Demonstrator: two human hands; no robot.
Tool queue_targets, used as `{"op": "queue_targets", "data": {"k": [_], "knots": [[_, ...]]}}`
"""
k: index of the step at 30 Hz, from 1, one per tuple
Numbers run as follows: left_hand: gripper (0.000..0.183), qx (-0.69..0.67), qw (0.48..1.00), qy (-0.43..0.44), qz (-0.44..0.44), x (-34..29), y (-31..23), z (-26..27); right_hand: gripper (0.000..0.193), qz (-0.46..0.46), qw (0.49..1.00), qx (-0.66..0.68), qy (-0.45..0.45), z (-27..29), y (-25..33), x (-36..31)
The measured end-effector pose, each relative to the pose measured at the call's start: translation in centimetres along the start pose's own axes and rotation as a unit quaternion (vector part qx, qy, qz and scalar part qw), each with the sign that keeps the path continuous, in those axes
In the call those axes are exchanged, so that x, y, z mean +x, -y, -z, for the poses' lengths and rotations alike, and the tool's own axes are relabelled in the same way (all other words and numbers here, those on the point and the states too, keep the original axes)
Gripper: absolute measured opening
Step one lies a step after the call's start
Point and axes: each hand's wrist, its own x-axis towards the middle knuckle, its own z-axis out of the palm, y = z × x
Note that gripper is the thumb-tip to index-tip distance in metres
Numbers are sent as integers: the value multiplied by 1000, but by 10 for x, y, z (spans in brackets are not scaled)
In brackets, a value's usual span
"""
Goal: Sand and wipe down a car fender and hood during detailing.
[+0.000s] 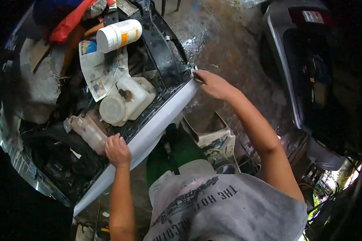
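A long silver-white car fender (149, 138) runs diagonally along the edge of an opened engine bay. My left hand (118, 151) is closed over its inner edge, fingers curled together, right beside a cloudy plastic bottle (90, 130). At the fender's far right end, my right hand (215, 85) is closed on a small dark flat piece (199, 78), pressed against the tip; its exact kind is hard to make out. Between the hands, inside the bay, sits a whitish plastic fluid reservoir (128, 100) with a round lid.
A white tub with an orange label (119, 35) lies on newspaper (102, 74) in the bay, near a red cloth (70, 24). A dirty white plastic stool (217, 138) stands by my legs. Dark car bodywork with a tail light (311, 17) is at right, across wet floor (237, 44).
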Motion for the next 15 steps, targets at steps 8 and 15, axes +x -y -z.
{"op": "queue_targets", "data": {"k": [8,15], "knots": [[24,0,999,-27,-32,3,2,-4,59,-231,942,223,99,24,-14,2],[27,24,998,-14,-49,1,5,-2,23,-307,816,486,-63,-11,-7,-16]]}}
